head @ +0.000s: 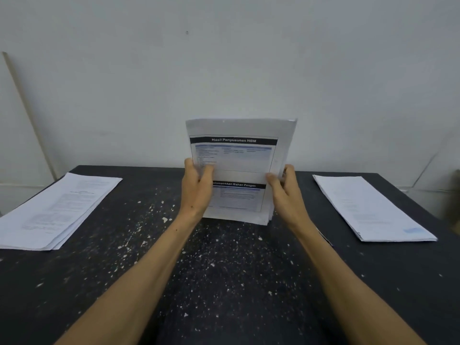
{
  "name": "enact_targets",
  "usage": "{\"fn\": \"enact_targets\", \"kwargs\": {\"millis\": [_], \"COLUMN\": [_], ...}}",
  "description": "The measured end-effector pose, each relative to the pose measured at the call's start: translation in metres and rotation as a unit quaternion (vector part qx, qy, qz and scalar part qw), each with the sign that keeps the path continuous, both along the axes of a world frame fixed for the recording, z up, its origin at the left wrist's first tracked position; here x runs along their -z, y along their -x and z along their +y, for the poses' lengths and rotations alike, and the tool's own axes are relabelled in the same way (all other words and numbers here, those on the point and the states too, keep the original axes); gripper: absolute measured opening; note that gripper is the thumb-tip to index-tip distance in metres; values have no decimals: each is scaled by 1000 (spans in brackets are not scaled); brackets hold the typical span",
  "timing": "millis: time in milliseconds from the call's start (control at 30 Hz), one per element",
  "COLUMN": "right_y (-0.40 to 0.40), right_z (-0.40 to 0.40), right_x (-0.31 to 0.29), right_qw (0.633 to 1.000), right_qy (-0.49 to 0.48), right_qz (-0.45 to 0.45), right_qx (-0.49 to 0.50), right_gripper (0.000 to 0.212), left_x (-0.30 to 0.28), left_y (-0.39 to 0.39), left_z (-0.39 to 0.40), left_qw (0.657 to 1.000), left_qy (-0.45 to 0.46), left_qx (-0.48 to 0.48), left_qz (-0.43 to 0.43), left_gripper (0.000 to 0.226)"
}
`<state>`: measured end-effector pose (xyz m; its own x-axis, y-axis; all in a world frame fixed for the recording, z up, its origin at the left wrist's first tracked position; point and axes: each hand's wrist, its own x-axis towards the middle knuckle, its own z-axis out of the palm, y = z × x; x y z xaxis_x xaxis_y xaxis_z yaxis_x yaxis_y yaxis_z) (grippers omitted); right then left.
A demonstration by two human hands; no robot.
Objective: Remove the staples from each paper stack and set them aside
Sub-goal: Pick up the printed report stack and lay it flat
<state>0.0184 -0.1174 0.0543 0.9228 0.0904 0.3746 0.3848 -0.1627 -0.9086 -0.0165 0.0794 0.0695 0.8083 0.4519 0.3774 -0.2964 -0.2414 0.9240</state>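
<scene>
My left hand [196, 185] and right hand [283, 188] pinch the printed paper stack [239, 155] by its side edges, fingers curled round them. Stack stands upright, bottom edge on the speckled black bench [224, 270]. Flat stacks lie far left [57, 210] and far right [371, 207].

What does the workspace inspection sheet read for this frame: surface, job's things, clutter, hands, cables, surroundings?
Surface: black table flecked with white paint specks.
Job's things: held stack upright at centre, lower edge at the table; left pile and right pile lying flat. No staples or remover tool seen.
Clutter: nothing seen beyond the paint specks.
Hands: left hand grips the held stack's left edge; right hand grips its right edge.
Cables: nothing seen.
Surroundings: plain pale wall; thin wooden strip leaning at left.
</scene>
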Motion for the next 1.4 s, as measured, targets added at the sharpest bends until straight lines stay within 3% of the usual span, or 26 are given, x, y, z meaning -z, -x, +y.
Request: {"fn": "enact_targets", "kwargs": {"millis": [200, 367, 533, 767, 1100, 1400], "right_y": [-2, -13, -15, -14, -23, -22], "right_z": [10, 16, 24, 30, 24, 25], "right_x": [-25, -54, -75, -73, -84, -89], "right_qw": [997, 990, 983, 972, 955, 967], "right_qy": [-8, -15, -43, -2, 68, 42], "right_qz": [-80, -138, -175, -227, -272, -240], "right_qx": [20, 37, 39, 56, 99, 80], "right_gripper": [18, 34, 55, 66, 36, 37], "left_x": [-27, -51, -60, -55, -62, -62], "left_y": [-10, -19, -26, -34, -34, -34], "left_z": [-5, -1, -4, -7, -3, 8], "left_qw": [999, 997, 994, 988, 973, 973], "left_qy": [-10, -30, -28, -43, -148, -170], "left_qx": [-26, -32, -29, -60, -81, -87], "left_qz": [-44, -69, -104, -138, -159, -133], "left_gripper": [15, 12, 34, 50, 44, 32]}}
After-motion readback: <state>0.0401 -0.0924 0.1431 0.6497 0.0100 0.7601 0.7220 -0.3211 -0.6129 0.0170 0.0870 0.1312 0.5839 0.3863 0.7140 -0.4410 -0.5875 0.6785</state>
